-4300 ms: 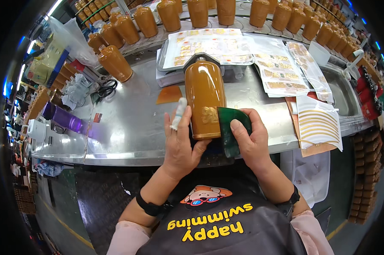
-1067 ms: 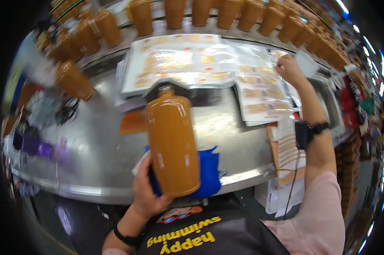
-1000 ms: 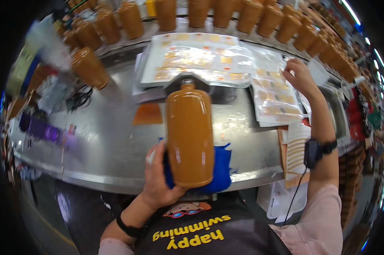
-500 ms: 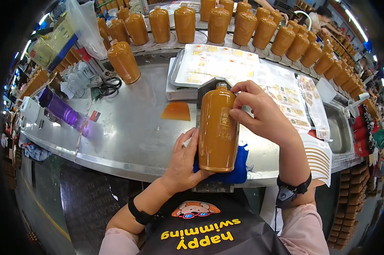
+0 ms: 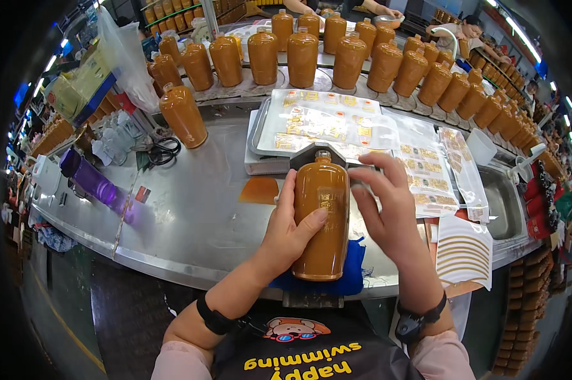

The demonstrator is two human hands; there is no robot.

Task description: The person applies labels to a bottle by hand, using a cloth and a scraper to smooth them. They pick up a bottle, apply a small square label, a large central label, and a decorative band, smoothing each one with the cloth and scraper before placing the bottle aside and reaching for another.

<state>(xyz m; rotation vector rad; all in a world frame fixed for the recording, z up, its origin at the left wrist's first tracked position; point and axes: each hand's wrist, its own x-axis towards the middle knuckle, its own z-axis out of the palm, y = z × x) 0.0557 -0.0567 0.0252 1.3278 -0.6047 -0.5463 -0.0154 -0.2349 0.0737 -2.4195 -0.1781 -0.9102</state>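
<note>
A glossy brown bottle (image 5: 320, 253) lies tilted in front of me, its neck pointing away, on a dark grey metal holder (image 5: 301, 157) with blue cloth (image 5: 355, 269) beneath. My left hand (image 5: 289, 231) holds the bottle's left side, with the thumb pressed on its front beside a small gold decal (image 5: 327, 201). Just off the bottle's right side is my right hand (image 5: 387, 206), its fingers apart and curved, with nothing visible in them. The left fingers behind the bottle are partly hidden.
Beyond the holder, a metal tray (image 5: 255, 142) carries decal sheets (image 5: 311, 120); more sheets (image 5: 419, 164) lie at right, near a sink (image 5: 507, 202). An amber scraper-like piece (image 5: 259, 190), scissors (image 5: 164, 152), a purple bottle (image 5: 93, 180) and another brown bottle (image 5: 183, 117) stand or lie leftward. Brown bottles line the back.
My left hand has moved up from the bottle's base to its side, thumb now on the front. My right hand has come off the decal area, fingers spreading. The view has shifted slightly.
</note>
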